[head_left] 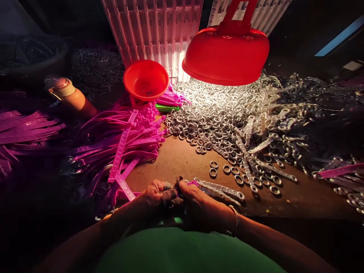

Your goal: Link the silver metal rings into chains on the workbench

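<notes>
A wooden table is seen from above, most of its right half covered by a broad heap of metal rings lit brightly from overhead. A red lamp shade is hung above the heap, and white slatted crates are stood upright behind it. The left half of the table is taken up by a spread pile of pink plastic strips, some of them tangled with rings at their near ends. A red bowl is set at the far edge of that pile, with a green object just beside it. A brown bottle with a pale cap is laid tilted in the shadow at far left. Loose rings are scattered singly between the heap and the near edge. At the near edge, the left hand and the right hand are brought together, fingertips wrapped in dark cloth, both closed on the pink end of a strip threaded with rings, which trails away to the right across the wood. A thin bangle is worn on the right wrist. A green garment is visible beneath the forearms.
</notes>
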`<state>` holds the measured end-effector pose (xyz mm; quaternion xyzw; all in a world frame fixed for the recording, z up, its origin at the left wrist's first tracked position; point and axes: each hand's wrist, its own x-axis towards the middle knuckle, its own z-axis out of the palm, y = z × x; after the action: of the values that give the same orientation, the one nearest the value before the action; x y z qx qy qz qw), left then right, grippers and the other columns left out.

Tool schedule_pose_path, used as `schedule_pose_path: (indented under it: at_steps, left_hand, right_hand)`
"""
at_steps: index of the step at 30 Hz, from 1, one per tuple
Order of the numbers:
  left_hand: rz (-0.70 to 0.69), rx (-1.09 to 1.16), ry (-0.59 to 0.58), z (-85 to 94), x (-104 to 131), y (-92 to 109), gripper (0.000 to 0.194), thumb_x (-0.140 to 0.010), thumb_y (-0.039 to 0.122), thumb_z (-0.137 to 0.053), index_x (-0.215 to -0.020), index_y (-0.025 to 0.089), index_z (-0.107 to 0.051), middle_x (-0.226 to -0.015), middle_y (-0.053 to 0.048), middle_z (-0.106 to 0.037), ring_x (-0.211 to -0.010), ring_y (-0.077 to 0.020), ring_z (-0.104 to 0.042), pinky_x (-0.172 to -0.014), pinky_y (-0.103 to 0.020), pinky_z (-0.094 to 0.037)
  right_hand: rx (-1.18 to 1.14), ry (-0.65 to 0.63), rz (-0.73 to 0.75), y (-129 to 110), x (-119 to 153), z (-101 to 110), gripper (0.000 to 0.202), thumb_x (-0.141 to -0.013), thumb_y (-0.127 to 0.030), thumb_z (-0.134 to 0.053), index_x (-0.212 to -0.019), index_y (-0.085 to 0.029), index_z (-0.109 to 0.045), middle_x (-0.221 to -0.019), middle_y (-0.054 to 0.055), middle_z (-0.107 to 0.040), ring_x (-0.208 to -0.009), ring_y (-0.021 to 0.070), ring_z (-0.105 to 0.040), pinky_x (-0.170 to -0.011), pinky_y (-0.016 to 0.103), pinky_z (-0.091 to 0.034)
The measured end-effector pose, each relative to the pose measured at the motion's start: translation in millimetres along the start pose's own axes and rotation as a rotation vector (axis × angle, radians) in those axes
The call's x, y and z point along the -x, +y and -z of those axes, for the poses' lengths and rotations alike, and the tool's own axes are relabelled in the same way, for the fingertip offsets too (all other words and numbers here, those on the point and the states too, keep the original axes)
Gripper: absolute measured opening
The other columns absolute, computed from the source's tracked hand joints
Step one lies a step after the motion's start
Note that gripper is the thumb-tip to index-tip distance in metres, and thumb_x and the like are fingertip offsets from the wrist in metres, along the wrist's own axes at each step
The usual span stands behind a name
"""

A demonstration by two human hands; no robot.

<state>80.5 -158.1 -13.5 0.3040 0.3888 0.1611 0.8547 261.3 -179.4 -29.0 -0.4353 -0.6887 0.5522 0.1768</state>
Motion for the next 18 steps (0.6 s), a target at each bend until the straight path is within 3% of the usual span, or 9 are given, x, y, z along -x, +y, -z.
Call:
schedule_pose_path:
  at_steps: [3, 7, 14, 18]
  left_hand:
    - [0.024, 0.014, -0.064, 2.2, -1.2, 3.9, 0.037, -0.072, 0.043, -0.072, -0.074, 0.006, -0.064, -0.067, -0.006, -0.059, -0.057, -0.0101, -0.051, -0.051, -0.02, -0.036]
    - [-0.003, 0.002, -0.041, 2.4, -1.8, 10.6, 0.035, -0.068, 0.039, -0.076, -0.073, 0.007, -0.064, -0.066, -0.005, -0.058, -0.062, -0.0117, -0.051, -0.059, -0.023, -0.039]
    - [-0.026, -0.149, 0.01, -1.6, -2.2, 19.9, 0.036, -0.071, 0.044, -0.071, -0.076, 0.009, -0.064, -0.062, -0.004, -0.056, -0.06, -0.0129, -0.05, -0.053, -0.022, -0.036]
    - [-0.065, -0.417, 0.132, 21.4, -1.1, 29.9, 0.04, -0.066, 0.049, -0.071, -0.064, 0.012, -0.058, -0.055, 0.0, -0.048, -0.052, -0.0087, -0.04, -0.046, -0.019, -0.029]
  right_hand:
    - [0.111, -0.088, -0.031, -4.4, -5.2, 6.1, 0.011, -0.086, -0.024, -0.037, -0.077, -0.021, -0.03, -0.063, -0.003, -0.04, -0.054, 0.0086, -0.03, -0.046, 0.021, -0.024]
    - [0.238, -0.094, -0.058, -16.5, -10.3, 14.3, 0.012, -0.089, -0.026, -0.034, -0.08, -0.021, -0.028, -0.064, -0.003, -0.042, -0.053, 0.0087, -0.031, -0.049, 0.022, -0.024]
    - [0.347, -0.094, -0.102, -17.7, -8.7, 20.6, 0.004, -0.087, -0.021, -0.039, -0.088, -0.02, -0.036, -0.06, -0.003, -0.046, -0.048, 0.0093, -0.028, -0.049, 0.023, -0.019]
    - [0.513, -0.033, -0.069, -7.4, -2.0, 31.7, 0.007, -0.085, -0.022, -0.046, -0.088, -0.018, -0.041, -0.069, 0.002, -0.054, -0.052, 0.0114, -0.038, -0.052, 0.025, -0.021]
